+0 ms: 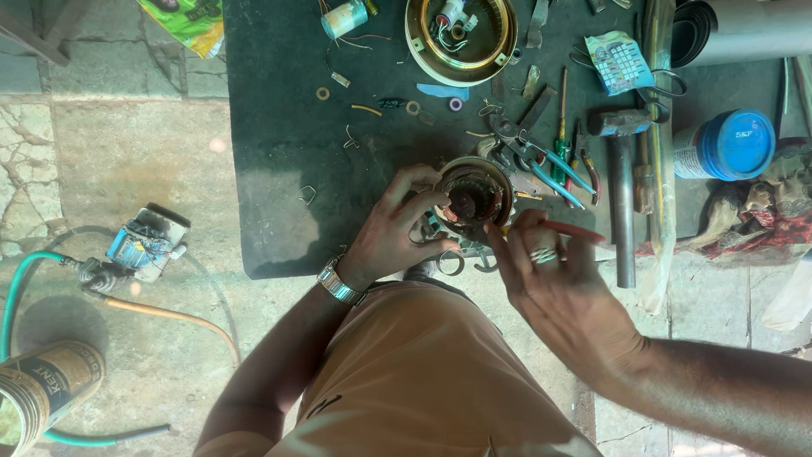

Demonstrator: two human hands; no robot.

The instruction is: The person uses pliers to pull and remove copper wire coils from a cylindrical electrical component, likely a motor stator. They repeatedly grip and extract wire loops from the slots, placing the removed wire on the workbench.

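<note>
My left hand (pixel 397 227) curls around the near-left side of the motor core (pixel 474 196), fingers clamped on its rim so it cannot turn on the dark mat (pixel 279 169). The core sits at the mat's near edge, close to my knees, where I can lean over it. My right hand (pixel 554 275) pinches a red-handled tool (pixel 571 229), its tip hidden at the core's near-right side; I cannot tell what it touches. The blue pliers (pixel 541 165) lie just right of the core, a hammer (pixel 622 195) farther right, both within easy reach. A round housing (pixel 461 38) rests at the far edge, out of the way. Left on the floor lie a green hose (pixel 17 288) and a tin (pixel 42 393).
</note>
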